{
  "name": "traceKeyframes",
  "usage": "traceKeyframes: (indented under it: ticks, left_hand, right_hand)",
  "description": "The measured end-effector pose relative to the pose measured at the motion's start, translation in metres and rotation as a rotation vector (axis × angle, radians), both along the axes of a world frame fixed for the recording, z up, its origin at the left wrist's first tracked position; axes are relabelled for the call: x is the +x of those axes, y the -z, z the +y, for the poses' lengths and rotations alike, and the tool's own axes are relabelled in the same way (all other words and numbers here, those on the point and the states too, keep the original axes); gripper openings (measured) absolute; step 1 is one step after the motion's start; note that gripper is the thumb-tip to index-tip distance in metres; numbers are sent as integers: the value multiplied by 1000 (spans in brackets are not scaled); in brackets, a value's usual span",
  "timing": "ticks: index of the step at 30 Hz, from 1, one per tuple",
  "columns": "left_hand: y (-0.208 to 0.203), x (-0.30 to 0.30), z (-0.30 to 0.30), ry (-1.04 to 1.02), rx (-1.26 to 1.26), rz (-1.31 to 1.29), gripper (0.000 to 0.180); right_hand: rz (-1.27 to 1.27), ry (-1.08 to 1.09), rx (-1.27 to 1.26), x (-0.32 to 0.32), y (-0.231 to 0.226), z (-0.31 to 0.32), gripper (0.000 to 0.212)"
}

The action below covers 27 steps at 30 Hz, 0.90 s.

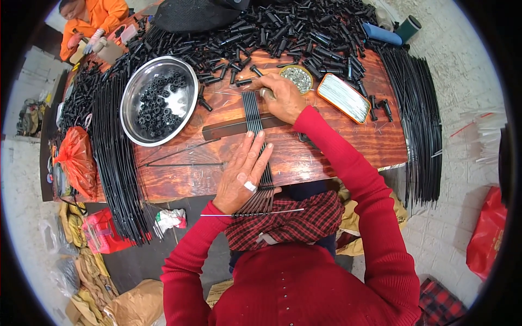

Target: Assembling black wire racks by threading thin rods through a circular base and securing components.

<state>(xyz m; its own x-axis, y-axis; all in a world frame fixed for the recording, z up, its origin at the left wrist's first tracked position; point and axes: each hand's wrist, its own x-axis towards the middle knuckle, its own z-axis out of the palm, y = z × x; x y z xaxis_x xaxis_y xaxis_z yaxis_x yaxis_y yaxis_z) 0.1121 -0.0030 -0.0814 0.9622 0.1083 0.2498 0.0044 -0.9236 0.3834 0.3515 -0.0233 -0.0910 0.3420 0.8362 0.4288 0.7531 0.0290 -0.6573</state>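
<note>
The rods [252, 111] are placed at the centre of the frame, with their long axis run from top to bottom and tipped slightly right at the lower end. The dark bar [225, 130] is crossed by them nearly squarely. Their upper ends are approached most closely by the right hand [283, 100], set just to the right; their lower part is covered by the left hand [243, 175], and their lower ends are carried past the edge of the surface [337, 144].

The left hand's fingers are held straight, slightly parted, with the rods clasped beneath. The right hand's fingers are curled in; whether anything is pinched there cannot be told.

Counted: one bar; about eight rods in the row, not surely separable; two loose rods [187, 164] at centre left; one pale stick [217, 215] laid crosswise below the left hand; one steel bowl [124, 103] at upper left; one round tin [311, 82] and one oblong tray [362, 122] at upper right; two big bundles, left [111, 157] and right [417, 125]. The black bolts [304, 35] above are too many to be counted.
</note>
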Motion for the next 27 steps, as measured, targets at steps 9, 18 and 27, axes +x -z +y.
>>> traceKeyframes:
  ticks: [9, 18, 27]
  left_hand:
    - [0, -1, 1, 0, 5, -1, 95]
    - [1, -2, -2, 1, -6, -10, 97]
    - [9, -7, -3, -31, -54, -106, 94]
  right_hand:
    - [-83, -19, 55, -8, -4, 7, 31]
    - [-143, -105, 199, -3, -30, -14, 41]
    - [105, -643, -221, -91, -93, -133, 66]
